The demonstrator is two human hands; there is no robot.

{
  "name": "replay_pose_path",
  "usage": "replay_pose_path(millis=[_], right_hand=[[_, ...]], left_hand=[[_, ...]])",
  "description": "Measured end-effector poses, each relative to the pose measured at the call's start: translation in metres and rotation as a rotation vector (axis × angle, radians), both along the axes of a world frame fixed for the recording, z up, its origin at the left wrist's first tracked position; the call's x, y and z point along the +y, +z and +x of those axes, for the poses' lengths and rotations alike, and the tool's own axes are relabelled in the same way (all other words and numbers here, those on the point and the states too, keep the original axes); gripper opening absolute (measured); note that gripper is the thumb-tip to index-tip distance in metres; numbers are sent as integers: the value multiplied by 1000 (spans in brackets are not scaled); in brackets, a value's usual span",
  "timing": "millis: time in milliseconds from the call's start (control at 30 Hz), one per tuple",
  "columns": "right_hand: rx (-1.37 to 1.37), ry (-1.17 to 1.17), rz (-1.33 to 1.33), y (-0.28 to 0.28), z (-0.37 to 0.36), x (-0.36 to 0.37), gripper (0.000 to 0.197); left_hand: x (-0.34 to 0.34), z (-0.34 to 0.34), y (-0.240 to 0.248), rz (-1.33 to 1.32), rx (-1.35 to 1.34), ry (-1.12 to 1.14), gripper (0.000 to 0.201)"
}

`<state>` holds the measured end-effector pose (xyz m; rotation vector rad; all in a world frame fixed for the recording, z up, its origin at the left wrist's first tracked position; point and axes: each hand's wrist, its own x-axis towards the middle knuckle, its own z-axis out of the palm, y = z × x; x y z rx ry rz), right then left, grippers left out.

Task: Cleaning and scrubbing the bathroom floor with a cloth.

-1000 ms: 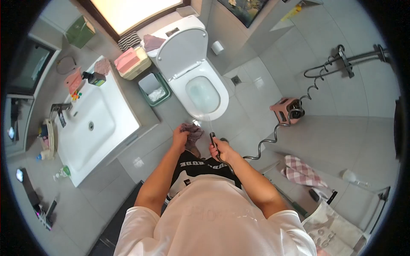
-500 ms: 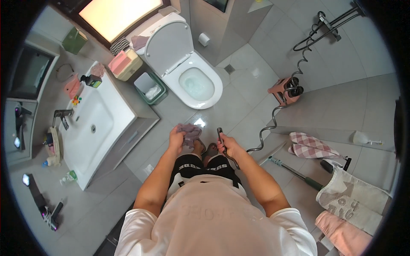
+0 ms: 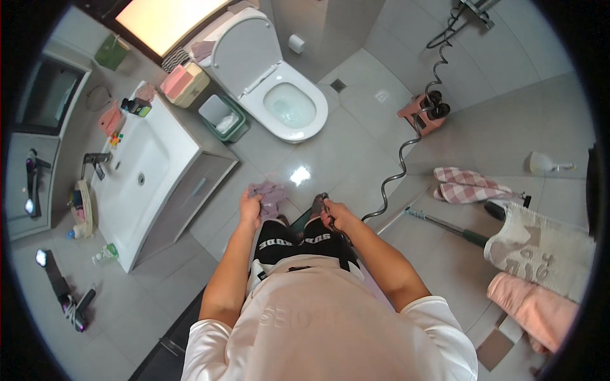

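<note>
My left hand (image 3: 250, 206) grips a crumpled purple-grey cloth (image 3: 271, 195) in front of my body. My right hand (image 3: 335, 216) holds the handle of a hand-held sprayer head (image 3: 319, 204), and its coiled metal hose (image 3: 406, 149) runs off to the upper right. An open white toilet (image 3: 289, 105) with its lid up stands ahead of both hands. My dark shorts and pale shirt fill the lower middle of the view.
A white washbasin (image 3: 136, 181) on a grey cabinet stands at left. A green bin (image 3: 222, 120) sits beside the toilet. A pink stand (image 3: 424, 114), a checked cloth (image 3: 467, 185), a long-handled tool (image 3: 445, 224) and hanging towels (image 3: 540, 254) are at right.
The view has shifted, so the toilet and basin now lie a little further left. Both hands keep the cloth and sprayer in front of me, almost unmoved.
</note>
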<state>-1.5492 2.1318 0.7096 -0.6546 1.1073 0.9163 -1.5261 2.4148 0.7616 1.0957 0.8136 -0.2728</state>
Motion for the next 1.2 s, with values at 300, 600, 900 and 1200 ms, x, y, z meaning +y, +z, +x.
replay_pose_path(millis=[300,600,900,1200], right_hand=[[49,-120,-214,-12,-77,20,32],[156,-12,-150,-20,-152,55,29],[93,-60,-393,-34,-146,3,34],[-61,7,-281,-1,-128,2,32]], left_hand=[[30,-24,-29,-4,-13,-135,40],[44,-68,-39,-22,103,-188,42],[34,-78,-43,3,92,-192,41],[-13,-73,-17,13,69,-152,42]])
